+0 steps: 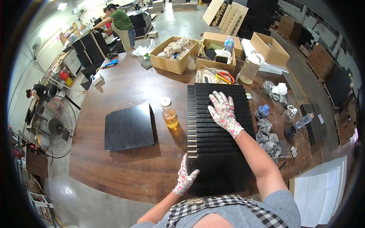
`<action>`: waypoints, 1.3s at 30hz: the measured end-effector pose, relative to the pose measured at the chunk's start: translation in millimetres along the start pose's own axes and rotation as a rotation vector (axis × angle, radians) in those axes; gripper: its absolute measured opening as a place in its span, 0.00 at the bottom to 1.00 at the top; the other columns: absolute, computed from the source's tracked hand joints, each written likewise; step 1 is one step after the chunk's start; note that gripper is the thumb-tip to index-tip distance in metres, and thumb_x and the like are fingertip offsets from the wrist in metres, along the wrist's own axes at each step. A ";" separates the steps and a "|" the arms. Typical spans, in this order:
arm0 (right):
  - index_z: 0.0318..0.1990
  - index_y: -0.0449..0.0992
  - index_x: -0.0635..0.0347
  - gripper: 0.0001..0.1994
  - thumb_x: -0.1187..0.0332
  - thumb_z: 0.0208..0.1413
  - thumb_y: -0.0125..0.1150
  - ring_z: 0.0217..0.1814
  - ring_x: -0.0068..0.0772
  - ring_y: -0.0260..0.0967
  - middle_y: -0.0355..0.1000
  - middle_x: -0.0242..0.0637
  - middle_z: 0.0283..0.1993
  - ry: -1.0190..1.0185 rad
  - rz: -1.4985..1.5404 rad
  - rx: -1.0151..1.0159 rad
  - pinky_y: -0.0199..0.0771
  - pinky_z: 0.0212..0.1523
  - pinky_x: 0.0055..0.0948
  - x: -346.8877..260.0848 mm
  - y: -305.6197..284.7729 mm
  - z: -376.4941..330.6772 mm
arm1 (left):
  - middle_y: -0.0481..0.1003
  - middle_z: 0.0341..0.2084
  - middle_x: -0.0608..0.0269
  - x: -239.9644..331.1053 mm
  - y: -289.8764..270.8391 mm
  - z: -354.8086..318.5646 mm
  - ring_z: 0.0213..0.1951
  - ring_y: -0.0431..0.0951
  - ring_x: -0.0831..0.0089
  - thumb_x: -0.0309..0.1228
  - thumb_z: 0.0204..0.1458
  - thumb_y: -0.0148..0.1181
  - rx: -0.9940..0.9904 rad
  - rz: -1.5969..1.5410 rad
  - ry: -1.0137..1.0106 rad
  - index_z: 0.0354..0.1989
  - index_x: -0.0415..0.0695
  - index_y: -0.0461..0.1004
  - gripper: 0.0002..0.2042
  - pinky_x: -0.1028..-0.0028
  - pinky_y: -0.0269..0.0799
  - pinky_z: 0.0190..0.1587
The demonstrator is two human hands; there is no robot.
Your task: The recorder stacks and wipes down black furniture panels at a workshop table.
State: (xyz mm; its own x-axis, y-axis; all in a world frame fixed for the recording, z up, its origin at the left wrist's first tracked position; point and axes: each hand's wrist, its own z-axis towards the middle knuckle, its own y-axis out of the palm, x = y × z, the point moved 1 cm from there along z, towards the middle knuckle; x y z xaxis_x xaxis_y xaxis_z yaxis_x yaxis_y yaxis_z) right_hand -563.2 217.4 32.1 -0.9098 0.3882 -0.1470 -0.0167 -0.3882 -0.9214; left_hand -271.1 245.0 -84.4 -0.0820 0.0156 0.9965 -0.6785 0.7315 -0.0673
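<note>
Your right hand [223,114] lies splayed on black panels [224,171] mid-frame; your left hand [185,178], lower centre, touches their edge, thumb outstretched

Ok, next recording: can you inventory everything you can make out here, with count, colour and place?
table: 1, brown, centre
overlapping boards: many, black, before the person
board stack: 1, black, table's left
amber-filled bottle: 1, white cap, between stack and boards
cardboard boxes: at least 3, brown, far side
scissors: at least 1, red and yellow, beyond boards
jug: 1, clear, right of scissors
crumpled wrapping: several pieces, grey, right
small bottles: 3, clear or bluish, right
floor fan: 1, dark, left floor
co-workers: at least 2, green or dark tops, background left
left grip: 1, floral glove, at boards' near-left edge
right grip: 1, floral glove, flat on boards
</note>
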 end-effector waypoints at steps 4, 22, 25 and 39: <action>0.70 0.52 0.60 0.35 0.45 0.64 0.37 0.78 0.43 0.35 0.43 0.42 0.76 0.020 -0.182 -0.197 0.30 0.73 0.53 1.9 14.0 33.0 | 0.53 0.67 0.46 8.5 2.9 -0.6 0.68 0.54 0.55 0.41 0.49 0.65 0.003 0.031 -0.038 0.70 0.37 0.45 0.45 0.62 0.50 0.68; 0.70 0.51 0.62 0.36 0.43 0.64 0.36 0.77 0.44 0.39 0.46 0.48 0.74 0.027 -0.188 -0.236 0.34 0.74 0.43 29.0 43.7 81.1 | 0.52 0.67 0.41 9.7 2.7 -4.9 0.68 0.53 0.50 0.48 0.47 0.65 0.022 0.095 0.040 0.69 0.35 0.46 0.47 0.60 0.51 0.68; 0.70 0.50 0.61 0.36 0.43 0.64 0.35 0.77 0.45 0.39 0.46 0.49 0.74 0.003 -0.175 -0.231 0.35 0.74 0.43 34.3 50.7 87.7 | 0.52 0.67 0.40 6.0 1.9 -1.2 0.68 0.53 0.49 0.50 0.47 0.65 0.040 0.118 0.054 0.69 0.35 0.46 0.48 0.59 0.51 0.68; 0.67 0.59 0.60 0.28 0.53 0.66 0.45 0.74 0.49 0.47 0.52 0.49 0.71 -0.088 0.223 -0.133 0.46 0.72 0.39 40.0 19.7 71.2 | 0.51 0.68 0.42 5.9 2.1 0.7 0.68 0.53 0.50 0.50 0.48 0.64 0.042 0.147 0.024 0.70 0.35 0.45 0.48 0.60 0.49 0.69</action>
State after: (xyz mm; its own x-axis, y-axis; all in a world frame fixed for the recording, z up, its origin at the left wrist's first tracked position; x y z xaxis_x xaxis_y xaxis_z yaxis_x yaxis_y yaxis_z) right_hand -629.4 165.8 33.7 -0.9176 0.2288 -0.3251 0.2374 -0.3407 -0.9097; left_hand -273.5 246.1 -78.7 -0.1660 0.1370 0.9766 -0.6907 0.6907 -0.2143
